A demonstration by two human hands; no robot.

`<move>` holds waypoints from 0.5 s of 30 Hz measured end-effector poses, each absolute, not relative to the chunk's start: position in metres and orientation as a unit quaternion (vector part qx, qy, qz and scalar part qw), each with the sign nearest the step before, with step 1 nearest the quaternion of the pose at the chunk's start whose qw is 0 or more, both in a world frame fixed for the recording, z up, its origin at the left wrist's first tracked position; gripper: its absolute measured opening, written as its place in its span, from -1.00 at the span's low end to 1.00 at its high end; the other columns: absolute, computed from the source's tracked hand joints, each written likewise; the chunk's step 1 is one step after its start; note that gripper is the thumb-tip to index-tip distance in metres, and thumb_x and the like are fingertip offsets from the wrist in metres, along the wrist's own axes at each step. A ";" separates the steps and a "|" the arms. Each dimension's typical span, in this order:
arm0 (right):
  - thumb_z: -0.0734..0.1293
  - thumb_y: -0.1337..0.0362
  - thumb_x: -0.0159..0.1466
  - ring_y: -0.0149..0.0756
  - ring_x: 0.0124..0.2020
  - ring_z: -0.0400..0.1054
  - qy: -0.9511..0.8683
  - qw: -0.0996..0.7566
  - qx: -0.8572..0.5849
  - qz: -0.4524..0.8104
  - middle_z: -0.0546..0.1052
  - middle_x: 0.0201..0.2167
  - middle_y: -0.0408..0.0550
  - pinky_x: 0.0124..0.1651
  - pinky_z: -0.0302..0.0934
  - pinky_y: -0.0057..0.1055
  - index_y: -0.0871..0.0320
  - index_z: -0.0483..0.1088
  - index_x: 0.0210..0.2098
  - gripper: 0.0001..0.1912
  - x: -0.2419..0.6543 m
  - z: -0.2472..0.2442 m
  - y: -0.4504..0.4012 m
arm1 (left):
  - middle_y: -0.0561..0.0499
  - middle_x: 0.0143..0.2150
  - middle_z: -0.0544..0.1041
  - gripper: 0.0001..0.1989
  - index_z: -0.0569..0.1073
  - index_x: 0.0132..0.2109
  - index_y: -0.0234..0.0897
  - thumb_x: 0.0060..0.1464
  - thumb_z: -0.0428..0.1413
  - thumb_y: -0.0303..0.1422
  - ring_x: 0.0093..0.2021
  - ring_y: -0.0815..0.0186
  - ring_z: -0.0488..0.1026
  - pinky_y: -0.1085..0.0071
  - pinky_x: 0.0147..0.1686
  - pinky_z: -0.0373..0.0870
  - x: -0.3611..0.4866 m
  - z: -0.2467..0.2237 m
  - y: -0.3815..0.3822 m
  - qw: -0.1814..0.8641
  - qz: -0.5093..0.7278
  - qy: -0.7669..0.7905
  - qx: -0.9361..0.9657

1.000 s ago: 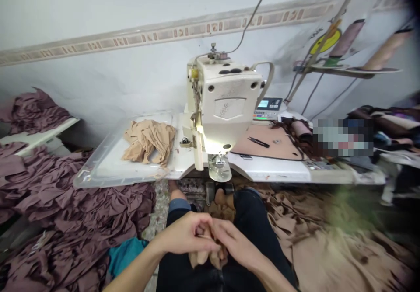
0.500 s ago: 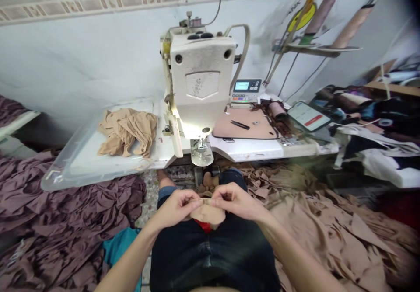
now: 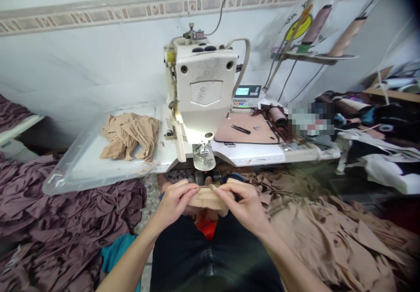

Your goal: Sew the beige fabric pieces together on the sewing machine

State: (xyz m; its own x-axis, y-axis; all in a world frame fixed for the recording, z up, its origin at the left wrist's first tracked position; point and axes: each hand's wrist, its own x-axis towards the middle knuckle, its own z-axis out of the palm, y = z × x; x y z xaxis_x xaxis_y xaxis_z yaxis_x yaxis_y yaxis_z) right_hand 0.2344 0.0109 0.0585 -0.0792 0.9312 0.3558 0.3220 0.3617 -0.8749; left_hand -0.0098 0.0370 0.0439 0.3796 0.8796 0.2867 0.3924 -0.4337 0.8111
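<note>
Cloth, beige and folded, hangs between two hands just above the lap of dark trousers, with something red showing behind its lower edge. The left hand has thumb and fingertips pinched on one end of the top edge; the right hand is clamped on the other end in the same way. The edge between them looks nearly straight. Handling it well, I judge, means matching the pull on both sides: enough to lay the edge flat, not so much that soft fabric stretches out of shape. Thumbs are best kept on top, close to the rim, so that the layers do not slide apart.

Beyond the hands, the sewing machine stands with its lamp lighting the small metal plate under the needle; that light should help in checking the edge. Left of it, a beige pile rests on a clear tray. Right of it, black snips lie on a pink mat. Farther off stand thread cones.
</note>
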 end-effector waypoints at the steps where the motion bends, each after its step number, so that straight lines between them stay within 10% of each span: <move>1: 0.40 0.14 0.45 -0.32 -0.50 0.25 -0.671 0.497 -0.467 0.291 0.38 -0.55 -0.14 -0.39 0.10 -0.34 0.16 0.61 -0.42 -0.65 0.233 0.061 0.011 | -0.10 -0.30 0.64 -0.72 0.74 -0.05 -0.19 0.44 0.11 -0.28 -0.30 0.20 0.53 0.37 -0.26 0.40 -0.009 0.046 0.037 0.316 0.379 0.417 0.763; 15: 0.43 0.24 0.38 -0.39 -0.53 0.15 -0.631 0.576 -0.459 0.244 0.29 -0.58 -0.21 -0.43 0.04 -0.38 0.17 0.57 -0.47 -0.71 0.227 0.073 0.031 | -0.04 -0.28 0.62 -0.73 0.67 -0.19 -0.27 0.42 0.12 -0.27 -0.23 0.23 0.52 0.39 -0.17 0.38 -0.001 0.061 0.045 0.332 0.436 0.430 0.717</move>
State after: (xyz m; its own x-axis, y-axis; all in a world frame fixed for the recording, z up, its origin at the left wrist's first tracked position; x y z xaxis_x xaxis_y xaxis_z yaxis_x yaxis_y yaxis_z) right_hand 0.2270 0.0311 0.0728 0.0862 0.8600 0.5030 0.2986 0.4594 -0.8365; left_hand -0.0011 0.0452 0.0606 0.2487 0.9071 0.3396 0.3267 -0.4087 0.8522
